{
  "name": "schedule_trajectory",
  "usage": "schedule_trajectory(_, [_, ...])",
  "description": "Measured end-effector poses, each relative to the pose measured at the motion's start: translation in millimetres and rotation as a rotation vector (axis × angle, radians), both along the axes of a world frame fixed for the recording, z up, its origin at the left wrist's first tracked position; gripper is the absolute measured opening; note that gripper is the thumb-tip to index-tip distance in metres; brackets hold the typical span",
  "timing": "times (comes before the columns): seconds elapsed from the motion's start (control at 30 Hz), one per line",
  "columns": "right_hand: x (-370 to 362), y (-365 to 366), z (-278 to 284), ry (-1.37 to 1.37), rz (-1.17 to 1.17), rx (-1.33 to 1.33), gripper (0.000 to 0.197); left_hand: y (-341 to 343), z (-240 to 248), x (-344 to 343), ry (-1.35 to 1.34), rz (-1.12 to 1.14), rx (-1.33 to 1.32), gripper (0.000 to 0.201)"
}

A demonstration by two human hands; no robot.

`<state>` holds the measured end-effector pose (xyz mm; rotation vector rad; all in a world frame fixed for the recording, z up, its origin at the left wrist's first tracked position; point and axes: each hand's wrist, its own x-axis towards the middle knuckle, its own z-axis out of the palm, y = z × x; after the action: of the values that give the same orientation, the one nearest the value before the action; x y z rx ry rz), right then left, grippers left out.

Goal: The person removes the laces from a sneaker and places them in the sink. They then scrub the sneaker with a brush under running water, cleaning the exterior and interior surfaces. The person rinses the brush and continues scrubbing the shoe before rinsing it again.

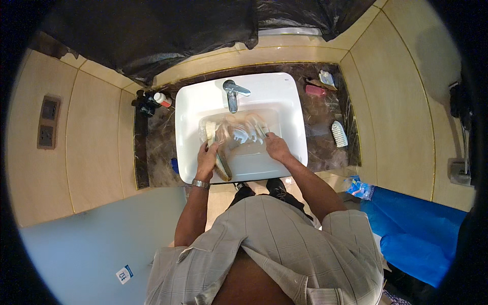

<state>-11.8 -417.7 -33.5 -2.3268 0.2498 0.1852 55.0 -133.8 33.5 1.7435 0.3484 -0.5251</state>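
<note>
A white washbasin [189, 101] holds cloudy, brownish water. My left hand [206, 160], with a metal watch on its wrist, is closed around a shoe [222, 169] at the left side of the basin. The shoe is pale at its far end and brown-green toward the near rim. Over the right half of the basin, my right hand [278, 147] is closed on a thin-handled brush [263, 129]; its far end is blurred in the moving water. A chrome faucet [232, 96] stands at the back of the basin, beyond both hands.
A dark marble counter [323, 137] surrounds the basin. On its right lie a white scrub brush [339, 134], a pink block [315, 90] and a crumpled wrapper [327, 79]. A white bottle [162, 99] and dark items stand at left. Black plastic sheeting [152, 35] hangs behind.
</note>
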Motion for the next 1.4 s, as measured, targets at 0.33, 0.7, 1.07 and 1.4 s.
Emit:
schedule_trajectory(0.33, [-15, -24, -46, 0.248, -0.147, 0.381, 0.041, 9, -3, 7, 0.484, -0.135, -0.917, 0.061])
schedule_trajectory(0.7, [-14, -25, -31, 0.268, -0.109, 0.276, 0.039, 17, 36, -46, 0.433, 0.146, -1.234, 0.065])
schedule_trajectory(1.07, [-21, -15, -51, 0.049, -0.097, 0.102, 0.041, 72, 58, 4, 0.012, 0.082, -0.467, 0.059])
schedule_trajectory(1.4, [-22, -10, -16, 0.093, -0.176, 0.183, 0.036, 34, 152, 28, -0.752, -0.347, 0.544, 0.057])
